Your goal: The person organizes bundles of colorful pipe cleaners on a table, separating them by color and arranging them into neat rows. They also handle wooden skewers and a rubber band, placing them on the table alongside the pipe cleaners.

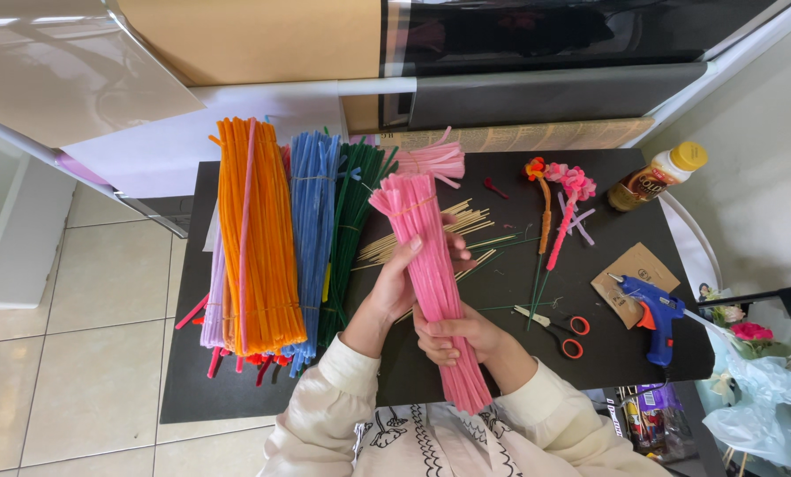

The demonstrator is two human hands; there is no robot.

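Pink pipe-cleaner bundle (431,283) is held above the black tabletop (237,389), slanted, with its top end pointing away from the person and its lower end near the cream sleeves. On the far left of the tabletop lies a lilac bundle (213,309), and on it a thick orange bundle (259,238) with one pink stem across. Beside it lie a blue bundle (314,221) and a dark green bundle (353,212), all side by side and touching. The left hand (404,278) grasps the pink bundle near the middle, its fingers (418,243) wrapped around it. Under the hands a heap of thin wooden sticks (466,221) is spread. The right hand (453,340) clenches the same bundle lower down. To the right lie half-made pipe-cleaner flowers (559,199), then scissors with red handles (559,331), then a blue glue gun (656,318) on a piece of cardboard (629,269). A brown bottle with a yellow cap (660,175) lies at the far right corner.
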